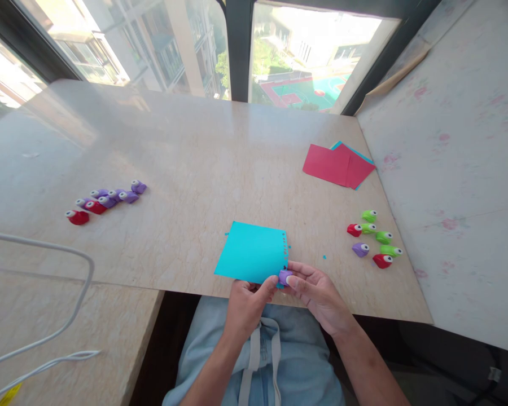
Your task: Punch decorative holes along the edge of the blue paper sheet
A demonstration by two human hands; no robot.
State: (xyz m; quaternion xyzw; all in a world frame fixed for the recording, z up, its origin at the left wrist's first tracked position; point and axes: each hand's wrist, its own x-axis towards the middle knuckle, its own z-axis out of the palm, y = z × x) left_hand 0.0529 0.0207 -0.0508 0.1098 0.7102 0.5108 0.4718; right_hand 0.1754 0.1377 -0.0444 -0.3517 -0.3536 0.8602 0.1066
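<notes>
At near table edge: left hand pinching turquoise paper sheet; right hand fingers pressed on purple paper punch at sheet's corner; green, red, purple punches lying right

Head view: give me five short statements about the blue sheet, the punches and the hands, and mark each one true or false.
1. Both hands work at the near right corner of the turquoise paper sheet. True: the left hand and right hand meet there.
2. The punch on the sheet's corner is green. False: the small punch is purple.
3. A row of punched holes runs along the sheet's right edge. True.
4. The red paper stack lies left of the sheet. False: it lies at the far right of the table.
5. The left group of punches is all green. False: it is purple and red; the green ones are in the right group of punches.
</notes>
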